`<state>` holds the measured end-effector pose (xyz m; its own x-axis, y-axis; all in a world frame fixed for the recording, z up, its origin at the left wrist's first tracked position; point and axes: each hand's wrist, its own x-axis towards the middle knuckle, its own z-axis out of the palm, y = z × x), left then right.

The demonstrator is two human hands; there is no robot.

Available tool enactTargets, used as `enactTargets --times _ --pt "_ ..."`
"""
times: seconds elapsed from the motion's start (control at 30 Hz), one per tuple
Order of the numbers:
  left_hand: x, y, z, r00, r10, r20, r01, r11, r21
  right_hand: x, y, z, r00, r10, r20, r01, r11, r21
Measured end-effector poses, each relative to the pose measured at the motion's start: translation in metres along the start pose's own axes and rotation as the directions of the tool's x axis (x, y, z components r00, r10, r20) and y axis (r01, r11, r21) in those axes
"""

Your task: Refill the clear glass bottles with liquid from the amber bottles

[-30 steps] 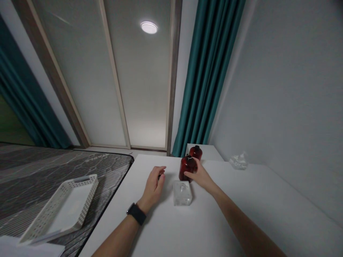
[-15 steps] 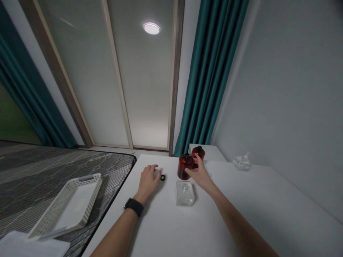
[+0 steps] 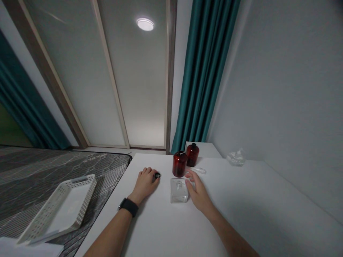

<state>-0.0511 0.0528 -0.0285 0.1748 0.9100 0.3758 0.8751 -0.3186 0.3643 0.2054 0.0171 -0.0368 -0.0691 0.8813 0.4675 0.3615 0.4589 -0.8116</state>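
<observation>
My left hand (image 3: pixel 146 182), with a dark watch on its wrist, rests on the white table. Its thumb and fingers close on a small black ring-shaped cap (image 3: pixel 157 175). My right hand (image 3: pixel 197 191) is at the right side of a clear square glass container (image 3: pixel 179 194), fingers curved and apart, holding nothing I can see. Whether its fingertips touch the glass I cannot tell. Just behind the container stands a dark red-brown bottle (image 3: pixel 179 165), upright. A second such bottle (image 3: pixel 192 155) with a black top stands behind it to the right. A clear slender item (image 3: pixel 199 170) lies beside them.
Crumpled clear plastic (image 3: pixel 236 157) lies at the table's back right, near the wall. Left of the white table (image 3: pixel 166 228), a white perforated basket (image 3: pixel 60 210) and papers (image 3: pixel 32 247) lie on a dark patterned surface (image 3: pixel 107 167). A teal curtain (image 3: pixel 206 78) hangs behind.
My right hand has left the rear red-brown bottle and come nearer, beside the glass container. My left hand has closed on the black cap. The view has shifted slightly.
</observation>
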Motion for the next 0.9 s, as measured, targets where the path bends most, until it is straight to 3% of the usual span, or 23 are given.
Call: enactTargets --times 0.13,0.27,0.33,0.47,0.53,0.63,0.9 --pt "0.003 0.001 0.001 0.997 0.015 -0.072 -0.022 0.995 -0.102 -0.006 -0.002 0.001 0.990 -0.018 0.142 0.018 1.000 0.005" --pt "0.005 0.013 -0.007 0.984 0.030 -0.175 -0.067 0.975 -0.213 -0.006 0.000 -0.006 0.979 -0.010 0.206 0.012 1.000 -0.008" --pt "0.002 0.024 -0.014 0.973 0.055 -0.225 -0.115 0.958 -0.263 -0.004 -0.002 -0.009 0.980 -0.029 0.199 0.033 0.999 -0.019" --pt "-0.012 0.053 -0.024 0.905 0.215 -0.368 -0.351 0.866 -0.356 -0.001 -0.017 -0.011 0.989 -0.113 0.094 0.115 0.993 -0.017" --pt "-0.020 0.066 -0.024 0.870 0.306 -0.386 -0.441 0.832 -0.336 -0.001 -0.026 -0.010 0.992 -0.117 0.036 0.116 0.993 0.038" --pt "-0.029 0.078 -0.021 0.858 0.365 -0.361 -0.485 0.807 -0.337 -0.003 -0.038 -0.008 0.998 -0.061 0.012 0.057 0.977 0.204" --pt "-0.032 0.087 -0.016 0.869 0.343 -0.356 -0.472 0.791 -0.390 -0.009 -0.058 -0.006 0.993 0.072 0.098 -0.107 0.897 0.428"
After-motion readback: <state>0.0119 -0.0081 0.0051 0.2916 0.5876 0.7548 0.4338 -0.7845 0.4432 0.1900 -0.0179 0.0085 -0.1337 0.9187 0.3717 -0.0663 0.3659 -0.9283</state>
